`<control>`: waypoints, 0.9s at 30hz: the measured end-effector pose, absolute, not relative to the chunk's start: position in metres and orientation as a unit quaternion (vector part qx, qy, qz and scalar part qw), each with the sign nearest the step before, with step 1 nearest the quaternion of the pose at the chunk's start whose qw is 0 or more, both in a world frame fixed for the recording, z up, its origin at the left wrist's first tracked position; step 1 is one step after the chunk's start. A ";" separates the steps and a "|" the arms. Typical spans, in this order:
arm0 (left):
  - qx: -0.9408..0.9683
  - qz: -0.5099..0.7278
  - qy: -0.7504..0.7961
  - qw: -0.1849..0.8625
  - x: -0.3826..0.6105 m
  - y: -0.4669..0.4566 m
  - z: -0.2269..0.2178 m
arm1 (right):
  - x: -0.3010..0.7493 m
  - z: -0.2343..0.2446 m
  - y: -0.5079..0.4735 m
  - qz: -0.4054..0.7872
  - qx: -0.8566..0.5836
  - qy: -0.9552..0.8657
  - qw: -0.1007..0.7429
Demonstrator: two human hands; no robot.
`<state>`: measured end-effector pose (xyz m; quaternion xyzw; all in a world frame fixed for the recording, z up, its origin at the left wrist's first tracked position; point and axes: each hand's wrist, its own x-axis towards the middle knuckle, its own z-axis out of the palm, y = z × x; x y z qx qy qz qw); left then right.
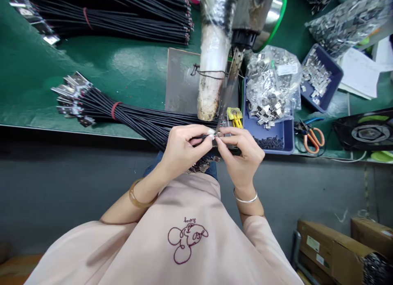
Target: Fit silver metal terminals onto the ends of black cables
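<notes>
At the table's front edge, my left hand pinches a black cable close to its end. My right hand is closed in a pinch at that same end, fingertips almost touching the left ones; the tiny piece between them is too small to make out. Right above both fingertips hangs the tip of a soldering iron with a perforated metal barrel. A bundle of black cables with metal connectors lies left of my hands, tied by a red band. Loose metal connectors rest on my lap beneath the hands.
A plastic-wrapped tube hangs beside the iron. Rightward are a blue tray with bagged metal shells, a smaller blue bin, orange-handled pliers and a black fan. More cable bundles lie at the back left.
</notes>
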<state>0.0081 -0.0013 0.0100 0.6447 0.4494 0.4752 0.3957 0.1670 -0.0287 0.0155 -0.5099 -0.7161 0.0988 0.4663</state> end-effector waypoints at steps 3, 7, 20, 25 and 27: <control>0.643 0.462 0.447 0.416 0.008 -0.001 0.011 | 0.168 0.015 -0.030 0.094 -0.497 -0.734 0.452; 0.652 0.419 0.455 0.439 0.005 -0.002 0.010 | 0.170 0.011 -0.033 0.071 -0.487 -0.757 0.430; 0.721 0.365 0.358 0.468 -0.023 -0.004 0.017 | 0.167 0.009 -0.055 0.290 -0.554 -0.624 0.469; 0.741 0.312 0.337 0.489 -0.030 -0.005 0.016 | 0.162 0.005 -0.055 0.401 -0.551 -0.567 0.462; 0.729 0.331 0.358 0.480 -0.028 -0.006 0.012 | 0.158 0.008 -0.061 0.296 -0.602 -0.557 0.490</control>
